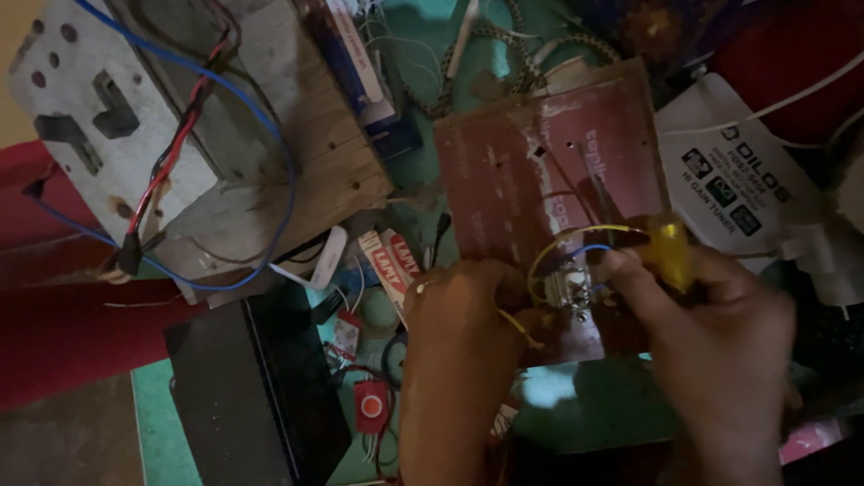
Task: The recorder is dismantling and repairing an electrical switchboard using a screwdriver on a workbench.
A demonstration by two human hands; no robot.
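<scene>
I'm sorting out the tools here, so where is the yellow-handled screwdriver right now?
In the head view, right of centre: the yellow-handled screwdriver is in the right hand, over the reddish board.

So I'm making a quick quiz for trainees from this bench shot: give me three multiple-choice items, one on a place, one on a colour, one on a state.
1. Where does the black box lie relative to the reddish-brown board?
A. lower left of it
B. on top of it
C. upper right of it

2. What colour is the handle of the screwdriver in the right hand?
A. green
B. yellow
C. white

3. How is the small component with the yellow wire and blue wire?
A. lying untouched
B. held between both hands on the board
C. hanging from the wooden block

Answers: 1 A, the box sits at bottom left of the view. 2 B, the handle shows clear yellow. 3 B, the left hand and the right hand's fingers pinch it.
</scene>
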